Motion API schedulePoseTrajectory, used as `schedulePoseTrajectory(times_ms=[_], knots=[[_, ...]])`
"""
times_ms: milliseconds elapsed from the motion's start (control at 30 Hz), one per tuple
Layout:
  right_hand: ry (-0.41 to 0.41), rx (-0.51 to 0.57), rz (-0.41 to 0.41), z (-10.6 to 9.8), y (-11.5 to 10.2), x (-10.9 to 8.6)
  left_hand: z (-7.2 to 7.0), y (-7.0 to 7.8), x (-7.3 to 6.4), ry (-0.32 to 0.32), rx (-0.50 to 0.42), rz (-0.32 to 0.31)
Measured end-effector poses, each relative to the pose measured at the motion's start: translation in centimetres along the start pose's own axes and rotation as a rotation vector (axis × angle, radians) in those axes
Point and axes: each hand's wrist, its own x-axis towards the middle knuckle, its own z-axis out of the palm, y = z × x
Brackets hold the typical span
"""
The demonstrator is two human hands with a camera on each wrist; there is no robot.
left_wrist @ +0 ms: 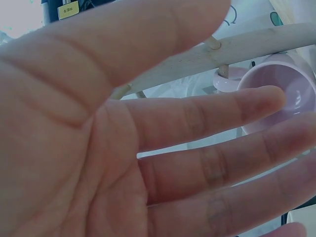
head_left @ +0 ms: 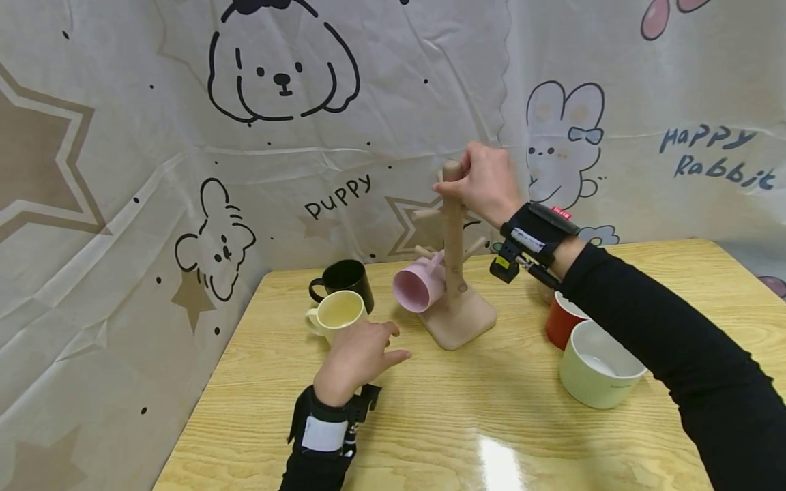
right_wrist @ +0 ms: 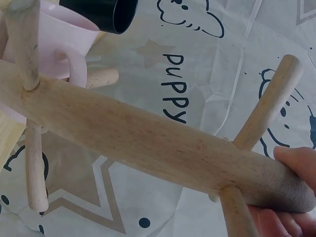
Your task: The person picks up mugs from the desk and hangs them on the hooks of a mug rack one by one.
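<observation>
A wooden mug tree [head_left: 453, 252] stands upright on the table. My right hand [head_left: 489, 183] grips the top of its post, thumb and fingers on either side. A pink mug [head_left: 419, 285] hangs by its handle on a low peg, mouth tilted down to the left. My left hand [head_left: 359, 358] hovers in front of a pale yellow mug [head_left: 340, 310], its fingers [left_wrist: 207, 116] fairly straight and holding nothing. Whether it touches that mug cannot be seen. Behind the yellow mug is a black mug [head_left: 348, 278]. Upper pegs [right_wrist: 269, 102] on the tree carry nothing.
To the right, partly behind my right forearm, are a red mug [head_left: 561, 320] and a wide pale green mug [head_left: 598, 365]. Another cup behind them is mostly hidden. A printed cloth [head_left: 368, 136] hangs behind the wooden table [head_left: 430, 423].
</observation>
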Motion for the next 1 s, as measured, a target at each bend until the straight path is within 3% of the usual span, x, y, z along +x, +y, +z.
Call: schedulePoseTrajectory(times_ms=[600,1000], knots=[[0.003,-0.022,0.043,-0.1,-0.4,-0.3,-0.1,0.2,0.0,-0.012,-0.008,0.005],[-0.018,0.067,-0.076,0.0,0.5,-1.2,-0.1,0.3,-0.1,-0.014,0.000,0.013]])
